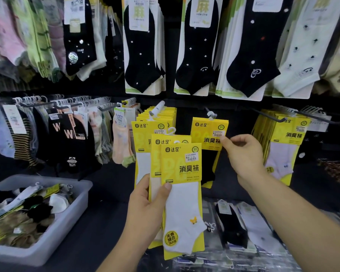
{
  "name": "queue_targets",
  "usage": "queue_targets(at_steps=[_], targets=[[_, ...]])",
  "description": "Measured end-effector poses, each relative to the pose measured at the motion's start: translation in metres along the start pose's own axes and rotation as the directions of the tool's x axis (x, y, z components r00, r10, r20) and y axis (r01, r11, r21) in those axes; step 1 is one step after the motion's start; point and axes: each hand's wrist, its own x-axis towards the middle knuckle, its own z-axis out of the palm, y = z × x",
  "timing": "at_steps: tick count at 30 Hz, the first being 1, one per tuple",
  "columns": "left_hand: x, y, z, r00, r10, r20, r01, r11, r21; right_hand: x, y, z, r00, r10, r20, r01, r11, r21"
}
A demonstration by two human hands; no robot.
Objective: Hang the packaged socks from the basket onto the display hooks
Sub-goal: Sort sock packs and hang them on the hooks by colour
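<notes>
The sock display [194, 46] fills the wall, its hooks crowded with hanging pairs, and the grey basket [75, 211] sits low on the left with loose packs heaped inside. The left grip [145, 209] clasps a fan of yellow packaged socks [182, 193] upright before the lower row, thumb on the front white pair. The right grip [243, 154] pinches the right edge of a black-sock pack [208, 132] hanging from a hook [206, 110] just beside that fan.
</notes>
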Motion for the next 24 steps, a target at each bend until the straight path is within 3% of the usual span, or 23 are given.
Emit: queue_targets(at_steps=[2, 4, 7, 13, 19, 24], targets=[[-0.001, -0.001, 0.004, 1.000, 0.001, 0.009, -0.001, 1.000, 0.005, -0.014, -0.004, -0.004, 0.999, -0.030, 0.026, 0.030, 1.000, 0.004], [-0.001, -0.002, 0.008, 1.000, 0.004, 0.014, -0.004, 1.000, 0.008, -0.034, -0.013, -0.006, 0.974, -0.055, 0.219, 0.041, 0.997, 0.066], [-0.001, -0.003, 0.013, 1.000, 0.002, -0.010, -0.002, 1.000, -0.005, -0.055, -0.021, -0.006, 0.881, -0.066, 0.469, 0.036, 0.997, 0.073], [-0.002, -0.007, 0.017, 0.999, -0.049, -0.013, 0.049, 0.999, 0.004, -0.050, -0.026, -0.014, 0.892, -0.005, 0.452, -0.043, 0.994, 0.097], [-0.001, -0.011, 0.016, 1.000, -0.003, -0.009, 0.004, 0.992, 0.123, -0.039, -0.040, -0.020, 0.831, -0.100, 0.547, 0.176, 0.980, -0.090], [0.000, -0.012, 0.016, 1.000, 0.019, -0.012, -0.017, 0.987, 0.160, -0.032, -0.045, -0.021, 0.819, -0.030, 0.573, 0.095, 0.992, -0.083]])
